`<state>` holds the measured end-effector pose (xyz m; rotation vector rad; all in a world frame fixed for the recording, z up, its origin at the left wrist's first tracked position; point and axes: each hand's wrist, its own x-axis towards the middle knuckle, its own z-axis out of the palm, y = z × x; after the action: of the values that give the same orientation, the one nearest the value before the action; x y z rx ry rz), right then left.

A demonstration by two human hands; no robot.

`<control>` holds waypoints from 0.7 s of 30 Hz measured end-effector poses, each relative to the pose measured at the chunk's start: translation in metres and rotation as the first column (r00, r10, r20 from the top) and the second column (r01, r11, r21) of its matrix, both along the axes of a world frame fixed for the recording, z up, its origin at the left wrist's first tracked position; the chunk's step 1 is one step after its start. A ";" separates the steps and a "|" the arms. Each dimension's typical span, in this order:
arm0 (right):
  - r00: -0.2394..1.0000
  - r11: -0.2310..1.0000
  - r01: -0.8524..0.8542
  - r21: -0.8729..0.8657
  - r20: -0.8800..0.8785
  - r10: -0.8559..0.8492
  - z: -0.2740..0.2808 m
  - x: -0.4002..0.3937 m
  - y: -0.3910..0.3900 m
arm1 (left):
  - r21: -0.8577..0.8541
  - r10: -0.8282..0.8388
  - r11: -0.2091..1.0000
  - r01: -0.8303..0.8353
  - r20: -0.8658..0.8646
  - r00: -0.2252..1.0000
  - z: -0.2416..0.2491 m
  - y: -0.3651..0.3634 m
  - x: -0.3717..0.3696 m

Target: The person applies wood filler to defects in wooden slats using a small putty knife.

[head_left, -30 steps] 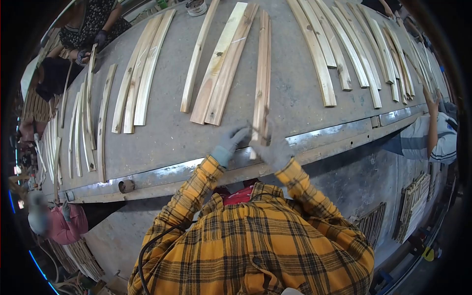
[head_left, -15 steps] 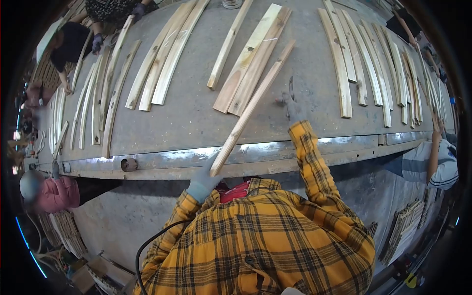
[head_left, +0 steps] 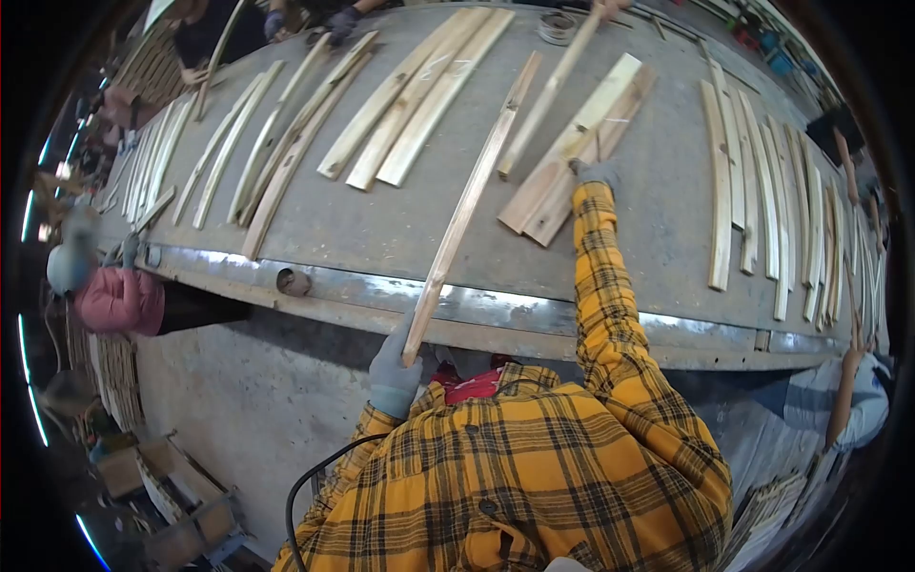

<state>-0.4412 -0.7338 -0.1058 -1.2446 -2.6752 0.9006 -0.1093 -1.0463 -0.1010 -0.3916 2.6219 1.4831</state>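
My left hand [head_left: 393, 370], in a grey glove, grips the near end of a long narrow wooden strip [head_left: 469, 208]. That strip slants up and away over the table edge. My right hand [head_left: 597, 173], also gloved, is at two wider boards lying side by side, a pale board [head_left: 578, 133] and a browner board [head_left: 553, 217]. A thin dark pen-like stick [head_left: 599, 145] points up from the right fingers. White marks show on the browner board. Left of these boards lies another strip [head_left: 543, 105], with a co-worker's hand [head_left: 610, 9] at its far end.
Three boards [head_left: 410, 100] lie left of centre on the grey metal table [head_left: 381, 234]. Several strips [head_left: 720, 191] lie at the right, more at the left. A short pipe [head_left: 294, 282] sits at the near edge. A person in pink [head_left: 119, 300] and others stand around the table.
My right hand has moved from the bare tabletop onto the two boards. The strip in my left hand has swung left, away from them. The view has shifted, and a co-worker's hand now meets the neighbouring strip.
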 end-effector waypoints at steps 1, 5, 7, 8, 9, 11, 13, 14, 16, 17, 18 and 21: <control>0.999 0.995 -0.004 -0.098 0.033 0.007 0.000 -0.004 0.006 | -0.003 0.020 1.000 -0.020 -0.002 1.000 0.001 -0.003 0.001; 0.987 0.974 -0.089 -0.208 0.116 0.115 -0.007 -0.016 0.030 | -0.067 0.076 0.995 -0.073 0.053 0.996 0.006 -0.013 -0.003; 0.987 0.976 -0.162 -0.145 -0.050 0.156 -0.033 -0.019 0.045 | -0.091 0.088 0.992 -0.083 0.050 0.995 -0.004 -0.018 -0.003; 0.959 0.964 -0.234 -0.126 -0.195 0.207 -0.058 -0.019 0.059 | -0.048 0.100 0.994 -0.100 0.009 0.995 -0.021 -0.023 -0.003; 0.958 0.964 -0.236 -0.120 -0.196 0.210 -0.051 -0.006 0.058 | -0.005 0.114 0.993 -0.114 -0.030 0.993 -0.029 -0.026 -0.005; 0.938 0.645 -0.276 -0.713 -0.347 0.018 -0.025 0.045 0.051 | 0.161 0.138 0.974 -0.160 0.141 0.980 -0.026 -0.030 -0.020; 0.940 0.617 -0.217 -0.756 -0.333 -0.078 0.002 0.082 0.037 | 0.308 0.128 0.924 -0.228 0.312 0.941 -0.026 -0.034 -0.040; 0.934 0.560 -0.221 -0.798 -0.339 -0.115 -0.006 0.096 0.044 | 0.409 0.118 0.878 -0.249 0.319 0.940 -0.030 -0.038 -0.052; 0.928 0.498 -0.232 -0.836 -0.343 -0.143 -0.011 0.119 0.043 | 0.572 0.121 0.783 -0.246 0.248 0.961 -0.034 -0.044 -0.073; 0.901 0.478 -0.317 -0.819 -0.417 -0.119 -0.004 0.132 0.030 | 0.573 0.128 0.781 -0.250 0.245 0.961 -0.035 -0.047 -0.082; 0.866 0.455 -0.399 -0.796 -0.490 -0.098 0.001 0.138 0.017 | 0.598 0.124 0.759 -0.257 0.255 0.959 -0.036 -0.053 -0.092; 0.829 0.394 -0.518 -0.760 -0.559 0.012 0.002 0.128 -0.019 | 0.598 0.118 0.768 -0.228 0.218 0.969 -0.038 -0.077 -0.127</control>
<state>-0.3127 -0.7524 -0.1039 -0.3948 -1.9186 2.5291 -0.2365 -1.1235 -0.1392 -0.6553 1.8466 2.1444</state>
